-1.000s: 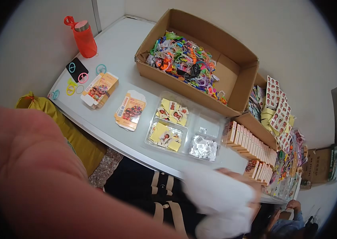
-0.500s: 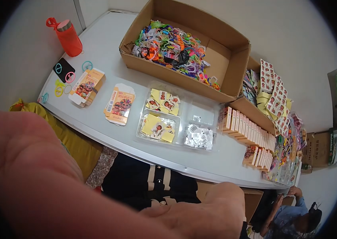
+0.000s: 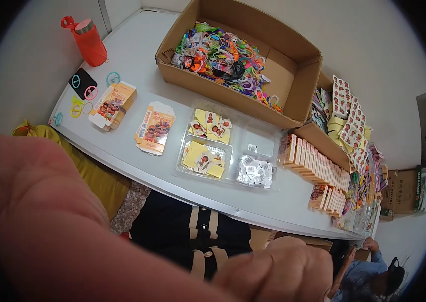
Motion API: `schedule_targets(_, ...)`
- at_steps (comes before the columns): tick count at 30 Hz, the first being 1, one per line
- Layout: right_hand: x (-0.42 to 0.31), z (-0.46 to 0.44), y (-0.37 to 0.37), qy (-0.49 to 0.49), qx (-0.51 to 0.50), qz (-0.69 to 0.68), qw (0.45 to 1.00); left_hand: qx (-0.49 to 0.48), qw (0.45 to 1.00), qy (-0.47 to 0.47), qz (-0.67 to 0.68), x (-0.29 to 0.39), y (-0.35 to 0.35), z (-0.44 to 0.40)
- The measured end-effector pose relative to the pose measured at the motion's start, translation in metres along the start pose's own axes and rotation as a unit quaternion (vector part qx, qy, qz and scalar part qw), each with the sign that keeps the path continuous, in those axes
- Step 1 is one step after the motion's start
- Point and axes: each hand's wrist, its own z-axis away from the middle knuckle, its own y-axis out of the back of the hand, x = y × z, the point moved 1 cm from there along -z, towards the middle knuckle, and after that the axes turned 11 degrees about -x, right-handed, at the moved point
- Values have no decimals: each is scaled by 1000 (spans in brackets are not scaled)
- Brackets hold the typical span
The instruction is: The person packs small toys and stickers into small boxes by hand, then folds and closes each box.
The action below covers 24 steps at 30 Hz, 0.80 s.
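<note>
My left hand and forearm (image 3: 37, 191) loom large and blurred at the left, very close to the camera; the fingers are out of sight. At the bottom, below the table edge, my right hand (image 3: 283, 272) has its fingers curled in; anything inside it is hidden. It is beside my dark clothing with beige straps (image 3: 200, 236). Across the table lie a flat printed carton (image 3: 155, 128), an upright printed box (image 3: 112, 106), and a clear divided tray (image 3: 235, 143) holding stickers on yellow backing (image 3: 204, 158) and small white labels (image 3: 254, 172). Neither hand touches these.
A cardboard box (image 3: 293, 95) of colourful small items stands at the back. Rows of small boxes (image 3: 316, 163) and sticker sheets (image 3: 351, 121) are to the right. A red bottle pouch (image 3: 91, 48), phone (image 3: 83, 83) and coloured rings sit left. Another person (image 3: 369, 274) is at lower right.
My right hand has moved right and slightly down, and its fingers, stretched out before, are now curled. The left arm stays almost in place. The view has shifted slightly.
</note>
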Motion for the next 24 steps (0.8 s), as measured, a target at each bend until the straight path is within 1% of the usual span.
schedule_targets(4, -1, -7, -2, 8, -61, -32, 998, -4, 1000, 1, -1, 1, -1, 0)
schedule_targets(6, -4, -5, -1, 23, -70, -47, 996, -5, 1000, -1, -3, 1, -1, -2)
schedule_targets(10, -11, 9, -1, 54, -33, -62, 996, -8, 1000, 1, -5, 2, -1, -1)
schedule_targets(13, -11, 15, 0, 60, -1, -45, 997, -9, 1000, 0, -5, 1, 0, -1)
schedule_targets(20, 0, 11, -2, 10, 58, 39, 997, -14, 1000, -7, -4, -1, 0, -6)
schedule_targets(24, 1, 8, -3, 8, 45, 32, 998, -13, 1000, -9, -2, 0, -1, -5)
